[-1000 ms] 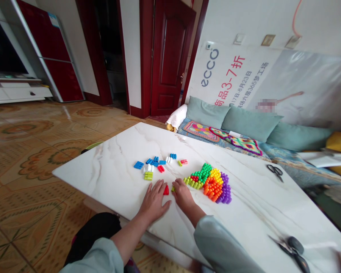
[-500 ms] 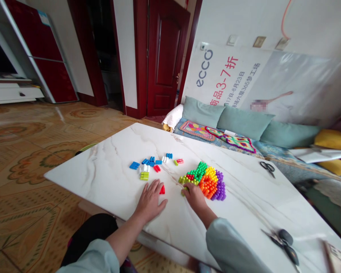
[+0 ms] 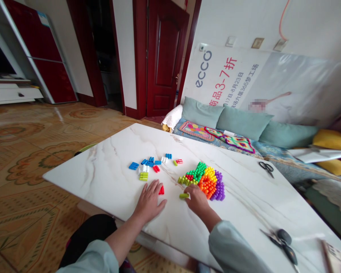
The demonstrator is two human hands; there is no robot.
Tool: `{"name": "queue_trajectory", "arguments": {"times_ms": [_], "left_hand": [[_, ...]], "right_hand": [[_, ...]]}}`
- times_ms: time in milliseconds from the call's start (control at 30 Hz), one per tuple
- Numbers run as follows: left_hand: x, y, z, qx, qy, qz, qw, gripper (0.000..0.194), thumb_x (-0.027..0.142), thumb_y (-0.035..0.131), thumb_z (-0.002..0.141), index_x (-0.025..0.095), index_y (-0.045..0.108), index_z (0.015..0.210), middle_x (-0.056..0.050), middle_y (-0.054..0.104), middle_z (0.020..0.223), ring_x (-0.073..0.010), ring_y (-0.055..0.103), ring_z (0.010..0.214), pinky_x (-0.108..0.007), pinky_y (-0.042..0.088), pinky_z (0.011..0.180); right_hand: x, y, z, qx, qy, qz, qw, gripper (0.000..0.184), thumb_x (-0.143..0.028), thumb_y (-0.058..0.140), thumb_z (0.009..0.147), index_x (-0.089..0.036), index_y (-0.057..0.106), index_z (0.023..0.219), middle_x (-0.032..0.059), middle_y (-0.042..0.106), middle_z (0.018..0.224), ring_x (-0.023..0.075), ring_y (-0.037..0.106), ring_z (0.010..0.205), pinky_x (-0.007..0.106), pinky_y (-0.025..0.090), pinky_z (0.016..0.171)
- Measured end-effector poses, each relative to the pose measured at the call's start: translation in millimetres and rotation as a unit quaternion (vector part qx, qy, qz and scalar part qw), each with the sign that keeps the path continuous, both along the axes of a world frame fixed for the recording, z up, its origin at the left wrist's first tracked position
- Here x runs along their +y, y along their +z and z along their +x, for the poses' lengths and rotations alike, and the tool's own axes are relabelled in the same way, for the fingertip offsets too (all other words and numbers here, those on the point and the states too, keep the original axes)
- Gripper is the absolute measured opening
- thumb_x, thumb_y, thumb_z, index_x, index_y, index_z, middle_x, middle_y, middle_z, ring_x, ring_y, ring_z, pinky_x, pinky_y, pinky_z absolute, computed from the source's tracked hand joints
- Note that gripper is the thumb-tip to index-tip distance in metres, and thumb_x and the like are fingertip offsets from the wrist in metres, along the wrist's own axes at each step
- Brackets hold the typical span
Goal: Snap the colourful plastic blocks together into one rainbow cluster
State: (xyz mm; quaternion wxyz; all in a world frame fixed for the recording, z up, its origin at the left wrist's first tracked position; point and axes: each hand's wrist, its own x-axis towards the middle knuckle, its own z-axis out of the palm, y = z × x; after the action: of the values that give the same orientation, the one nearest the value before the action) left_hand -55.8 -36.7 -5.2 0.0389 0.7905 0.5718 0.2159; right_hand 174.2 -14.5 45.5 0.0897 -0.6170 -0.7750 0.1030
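Closer to the patch (image 3: 208, 185) now: the right hand (image 3: 199, 200) has come over from nearer the left hand (image 3: 150, 200), bringing the lime piece (image 3: 183, 196) along with it. From where I'm standing, that piece looks pinched at one end between thumb and fingers, its other end poking out, just off the patch's near left edge. The left hand lies palm down with fingers spread, well left of the patch and holding nothing that I can see; the red piece (image 3: 161, 190) sits right by its fingertips, as it did a second ago, though I can't tell whether they touch.

I'd say a light grip is best, keeping that bare end clear so the piece can be turned easily. The knuckles are very near the patch's lime edge, so I'd keep the wrist low and steady to avoid nudging the beads apart.
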Motion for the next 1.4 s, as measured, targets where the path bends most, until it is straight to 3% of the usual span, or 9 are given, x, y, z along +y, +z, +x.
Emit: {"name": "queue_trajectory", "arguments": {"times_ms": [233, 433, 533, 633, 900, 1000, 1067, 1233, 1400], "left_hand": [[0, 0.3, 0, 0.004, 0.001, 0.001, 1.0, 0.059, 0.04, 0.052, 0.085, 0.019, 0.041, 0.138, -0.011, 0.036, 0.149, -0.0244, 0.027, 0.14, -0.046, 0.016, 0.116], [0, 0.7, 0, 0.007, 0.0, -0.006, 1.0, 0.059, 0.04, 0.052, 0.085, 0.018, 0.041, 0.138, -0.011, 0.036, 0.149, -0.0239, 0.026, 0.14, -0.046, 0.016, 0.116], [0, 1.3, 0, 0.007, 0.0, -0.008, 1.0, 0.058, 0.04, 0.052, 0.085, 0.019, 0.041, 0.138, -0.012, 0.036, 0.149, -0.0242, 0.027, 0.14, -0.046, 0.016, 0.116], [0, 1.6, 0, 0.007, 0.002, -0.007, 1.0, 0.058, 0.04, 0.052, 0.085, 0.019, 0.041, 0.138, -0.012, 0.036, 0.149, -0.0241, 0.026, 0.14, -0.046, 0.016, 0.116], [-1, 2.4, 0, 0.0, 0.002, -0.011, 1.0, 0.057, 0.039, 0.053, 0.084, 0.021, 0.042, 0.137, -0.011, 0.036, 0.149, -0.0244, 0.027, 0.14, -0.047, 0.016, 0.116], [-1, 2.8, 0, -0.003, 0.0, -0.012, 1.0, 0.057, 0.039, 0.053, 0.084, 0.021, 0.042, 0.137, -0.01, 0.037, 0.149, -0.025, 0.027, 0.14, -0.047, 0.016, 0.116], [-1, 2.7, 0, -0.003, 0.0, -0.01, 1.0, 0.057, 0.039, 0.053, 0.084, 0.021, 0.043, 0.137, -0.011, 0.037, 0.149, -0.0251, 0.027, 0.14, -0.046, 0.016, 0.116], [-1, 1.9, -1, -0.004, 0.0, -0.008, 1.0, 0.058, 0.04, 0.053, 0.084, 0.019, 0.043, 0.137, -0.011, 0.037, 0.149, -0.0255, 0.028, 0.14, -0.047, 0.017, 0.116], [-1, 2.3, 0, -0.003, 0.002, -0.004, 1.0, 0.057, 0.039, 0.053, 0.084, 0.019, 0.043, 0.137, -0.011, 0.036, 0.149, -0.0255, 0.028, 0.139, -0.047, 0.017, 0.116]], "right_hand": [[1, 8.2, -18, -0.088, 0.046, -0.013, 0.995, 0.018, -0.01, 0.054, 0.078, -0.02, 0.068, 0.084, 0.0054, 0.064, 0.094, 0.0195, 0.058, 0.092, 0.029, 0.036, 0.074], [2, 14.0, -17, -0.026, -0.043, -0.008, 0.999, 0.019, -0.015, 0.049, 0.083, -0.016, 0.062, 0.097, 0.0058, 0.067, 0.089, 0.0164, 0.061, 0.08, 0.024, 0.035, 0.064], [3, 12.5, -12, -0.008, -0.05, -0.007, 0.999, 0.016, -0.021, 0.051, 0.084, -0.019, 0.064, 0.093, 0.0049, 0.066, 0.096, 0.0152, 0.061, 0.082, 0.022, 0.034, 0.06], [5, 9.2, -9, -0.018, -0.061, 0.011, 0.998, 0.017, -0.023, 0.051, 0.084, -0.021, 0.066, 0.093, 0.0048, 0.065, 0.101, 0.0163, 0.061, 0.086, 0.022, 0.034, 0.058], [14, -4.2, -9, -0.07, -0.096, -0.009, 0.993, 0.025, -0.026, 0.046, 0.089, -0.019, 0.057, 0.11, 0.0074, 0.069, 0.087, 0.0211, 0.065, 0.08, 0.025, 0.036, 0.057], [14, -3.7, -10, -0.066, -0.129, 0.007, 0.989, 0.033, -0.029, 0.044, 0.092, -0.015, 0.049, 0.121, 0.0083, 0.069, 0.082, 0.0221, 0.066, 0.077, 0.025, 0.036, 0.055], [11, 0.1, -11, -0.067, -0.146, 0.025, 0.987, 0.032, -0.034, 0.043, 0.093, -0.015, 0.052, 0.117, 0.0079, 0.069, 0.079, 0.0227, 0.066, 0.075, 0.026, 0.036, 0.055], [-1, 8.9, -14, -0.083, -0.092, 0.016, 0.992, 0.027, -0.039, 0.045, 0.091, -0.021, 0.064, 0.087, 0.007, 0.068, 0.079, 0.023, 0.065, 0.077, 0.028, 0.04, 0.059], [-4, 5.8, -17, -0.1, -0.083, -0.013, 0.991, 0.029, -0.034, 0.051, 0.087, -0.02, 0.063, 0.109, 0.012, 0.069, 0.09, 0.0265, 0.065, 0.086, 0.031, 0.043, 0.065]]}}
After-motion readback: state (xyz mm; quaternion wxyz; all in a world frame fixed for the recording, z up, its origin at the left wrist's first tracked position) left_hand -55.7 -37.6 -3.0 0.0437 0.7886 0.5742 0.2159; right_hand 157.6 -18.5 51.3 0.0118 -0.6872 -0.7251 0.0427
